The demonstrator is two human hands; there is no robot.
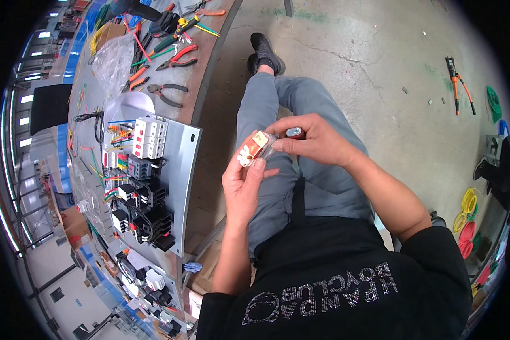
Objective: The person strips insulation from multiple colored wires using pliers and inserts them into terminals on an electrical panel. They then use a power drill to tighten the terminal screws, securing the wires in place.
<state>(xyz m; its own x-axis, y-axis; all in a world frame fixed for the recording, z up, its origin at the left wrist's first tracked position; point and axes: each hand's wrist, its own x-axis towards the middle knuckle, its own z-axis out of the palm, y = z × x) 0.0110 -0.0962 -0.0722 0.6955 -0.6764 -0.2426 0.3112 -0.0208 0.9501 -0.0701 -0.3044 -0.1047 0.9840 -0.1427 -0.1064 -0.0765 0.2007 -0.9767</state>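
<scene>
Above my lap, my left hand [242, 190] pinches a small orange-and-cream packet [258, 145] between thumb and fingers. Several small white pieces [244, 157] show at its near-left end; their kind is too small to tell. My right hand [318, 141] is closed round a tool handle with a grey butt end [294, 132] and a bit of orange; its other end is hidden in the palm. The right thumb and forefinger also meet clear plastic film [271, 141] at the packet's right side.
Left on the workbench stands a metal panel [182, 170] with white circuit breakers [151, 137] and black contactors [147, 221]. Beyond it lie red-handled pliers [179, 58], dark cutters [169, 94] and a power drill [163, 24]. An orange-handled crimper [458, 86] and wire coils [466, 207] lie on the right floor.
</scene>
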